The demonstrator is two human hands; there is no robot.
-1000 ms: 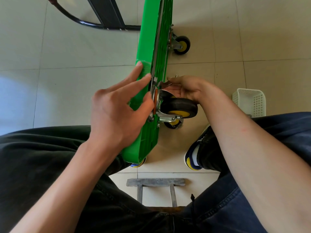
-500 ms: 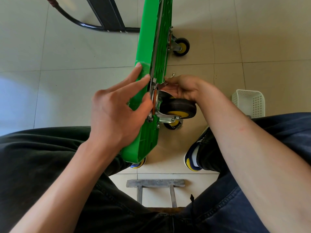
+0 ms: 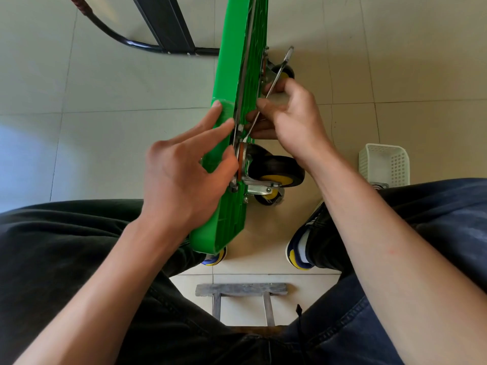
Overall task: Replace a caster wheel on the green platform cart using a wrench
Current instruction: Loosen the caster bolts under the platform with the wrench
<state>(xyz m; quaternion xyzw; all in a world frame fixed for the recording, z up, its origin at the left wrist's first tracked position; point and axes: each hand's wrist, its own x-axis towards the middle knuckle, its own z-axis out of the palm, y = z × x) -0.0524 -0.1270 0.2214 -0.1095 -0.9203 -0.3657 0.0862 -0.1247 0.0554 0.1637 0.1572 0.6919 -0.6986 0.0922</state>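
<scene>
My right hand [image 3: 292, 122] pinches the wrench [image 3: 274, 85], its head just below my fingers at the caster wheel [image 3: 276, 172] plate. Left hand [image 3: 184, 175], fingers straight, steadies the green cart [image 3: 232, 61]. Caster's mounted; bolts prob. not all tight yet, can't tell.

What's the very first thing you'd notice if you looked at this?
The bright green cart stands on its edge in the middle, between the person's knees. Near its lower end sits a black and yellow caster wheel on the cart's right side. The right hand holds a thin metal wrench just above the wheel, while the left hand presses against the cart's other side.
</scene>
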